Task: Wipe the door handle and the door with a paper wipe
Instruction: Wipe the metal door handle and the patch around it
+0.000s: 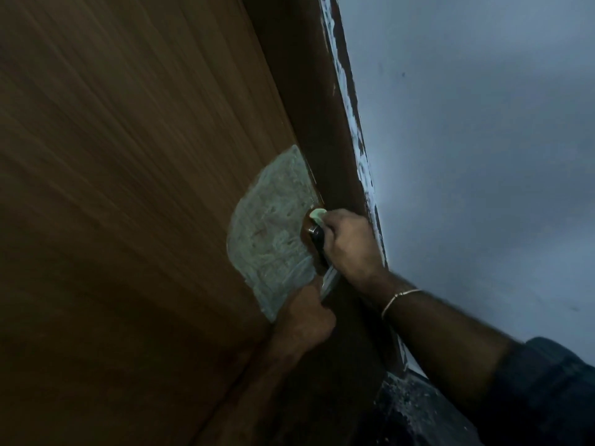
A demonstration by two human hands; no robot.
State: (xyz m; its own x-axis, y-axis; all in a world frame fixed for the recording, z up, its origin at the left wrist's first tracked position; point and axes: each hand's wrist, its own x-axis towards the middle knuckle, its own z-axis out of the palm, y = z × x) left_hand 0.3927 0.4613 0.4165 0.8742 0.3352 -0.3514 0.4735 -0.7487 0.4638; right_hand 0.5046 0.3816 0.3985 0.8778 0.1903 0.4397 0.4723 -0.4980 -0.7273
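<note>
**A:** What has each grip got hold of?

**B:** The right hand [346, 243] is curled round the door handle [317, 241] with the paper wipe [317, 215] bunched inside its fingers; a pale fold of it pokes out at the top of the fist. The left hand [306, 320] sits just below, fingers curled, seemingly pinching the door's edge or something narrow there. I can't tell exactly what it holds.

**A:** So the handle is the step in hand?

**B:** I'd judge so. To do it well, keep the wipe wrapped fully round the handle and slide or twist along its whole length, including the back face near the door [128, 188], which the fingers hide.

**A:** And that pale patch?

**B:** A rough grey-green patch [273, 233] lies on the wood right beside the handle, touching its base. It looks coarse, so it may snag or shred the paper; go lightly there.

**A:** What about the rest?

**B:** The broad wood surface to the left looks yet to be done. The door frame [322, 123] and the wall [483, 156] to the right, with flaked paint along the join, aren't part of the job.
</note>
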